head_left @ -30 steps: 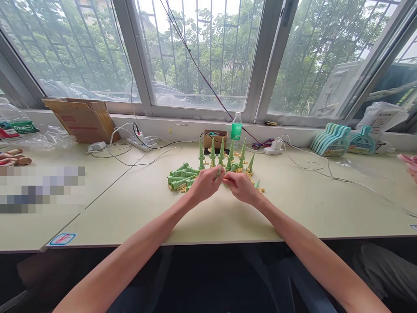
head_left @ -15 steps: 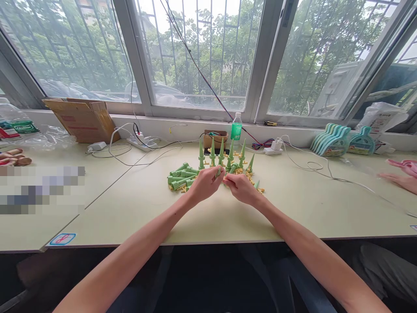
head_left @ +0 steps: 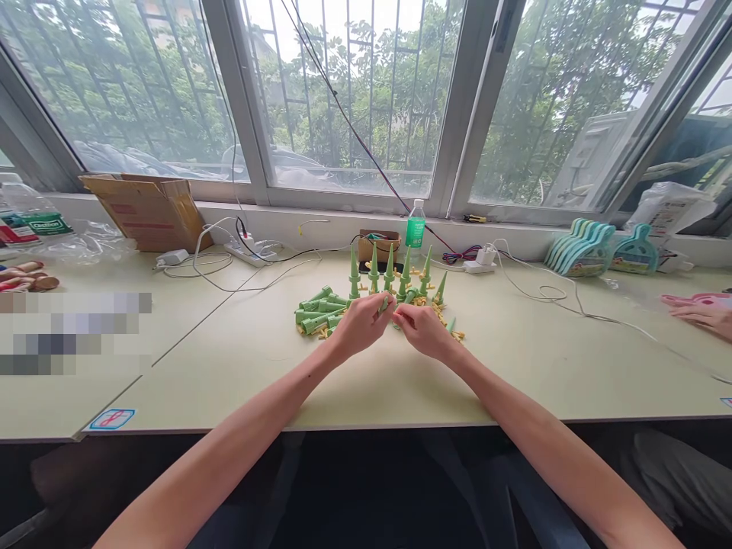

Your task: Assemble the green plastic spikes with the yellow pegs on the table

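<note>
My left hand (head_left: 364, 319) is closed round a green plastic watering spike (head_left: 383, 305), of which only a short piece shows between the fingers. Fingertip to fingertip with it, my right hand (head_left: 422, 326) is pinched; whatever it grips is hidden. Just beyond my hands, several green spikes (head_left: 354, 276) with yellow valves stand upright in a row. A pile of loose green spike bodies (head_left: 318, 311) lies beside my left hand. Small yellow valve pieces (head_left: 438, 311) are scattered behind and beside my right hand.
Behind the row stand a small cardboard box (head_left: 378, 245) and a green-labelled bottle (head_left: 415, 227). Power strips (head_left: 252, 250) and loose cables run along the back. Teal paddle-shaped items (head_left: 582, 248) stand at right. Another person's hand (head_left: 701, 314) touches a pink item (head_left: 695, 300) at the right edge.
My two hands stay almost in place, fingertips still together. At the right edge, the other person's hand and the pink item have shifted. The whole view has moved very slightly.
</note>
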`<action>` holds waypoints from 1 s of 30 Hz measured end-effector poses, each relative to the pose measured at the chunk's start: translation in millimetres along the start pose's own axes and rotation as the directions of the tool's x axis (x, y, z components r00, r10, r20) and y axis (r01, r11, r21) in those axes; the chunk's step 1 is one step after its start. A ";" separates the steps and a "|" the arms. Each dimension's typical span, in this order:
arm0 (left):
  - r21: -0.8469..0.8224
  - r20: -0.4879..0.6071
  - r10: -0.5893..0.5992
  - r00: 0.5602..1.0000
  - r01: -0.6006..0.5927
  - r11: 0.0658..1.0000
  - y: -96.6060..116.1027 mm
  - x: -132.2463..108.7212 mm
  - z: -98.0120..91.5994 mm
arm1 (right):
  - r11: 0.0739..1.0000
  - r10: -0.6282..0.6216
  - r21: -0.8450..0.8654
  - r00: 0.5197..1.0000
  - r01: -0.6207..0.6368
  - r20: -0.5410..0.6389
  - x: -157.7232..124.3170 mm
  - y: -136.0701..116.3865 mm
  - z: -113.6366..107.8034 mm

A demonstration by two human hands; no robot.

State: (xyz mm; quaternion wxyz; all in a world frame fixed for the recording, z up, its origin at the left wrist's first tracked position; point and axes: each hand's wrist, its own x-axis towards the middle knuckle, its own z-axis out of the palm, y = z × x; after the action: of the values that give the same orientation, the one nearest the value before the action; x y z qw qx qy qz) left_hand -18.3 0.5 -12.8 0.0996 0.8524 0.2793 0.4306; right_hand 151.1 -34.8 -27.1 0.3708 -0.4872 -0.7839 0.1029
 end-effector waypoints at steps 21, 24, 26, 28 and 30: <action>0.015 -0.015 -0.002 1.000 0.002 1.000 -0.2 0.4 0.3 | 1.000 -0.011 0.027 1.000 0.010 0.019 -0.1 -2.3 -1.1; 0.022 -0.004 0.000 1.000 0.000 1.000 -0.1 0.5 0.3 | 0.999 -0.015 0.031 1.000 0.014 0.026 -0.1 -2.1 -0.8; 0.027 0.006 0.002 1.000 -0.002 1.000 -0.1 0.5 0.2 | 0.999 -0.020 0.032 0.999 0.019 0.030 -0.3 -1.5 -0.6; 0.031 0.017 0.002 1.000 -0.003 1.000 -0.2 0.3 0.0 | 0.999 -0.021 0.031 0.999 0.020 0.037 -0.3 -0.7 -0.5; 0.037 0.026 -0.003 1.000 0.002 0.999 -0.3 0.1 -0.3 | 1.000 -0.019 0.024 0.999 0.018 0.049 -0.4 0.1 -0.6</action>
State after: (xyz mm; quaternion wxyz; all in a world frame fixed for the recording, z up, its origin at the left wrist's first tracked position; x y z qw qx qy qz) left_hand -18.6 0.8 -12.6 0.0882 0.8592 0.2871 0.4142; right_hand 151.7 -35.2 -27.0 0.3581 -0.4729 -0.7959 0.1206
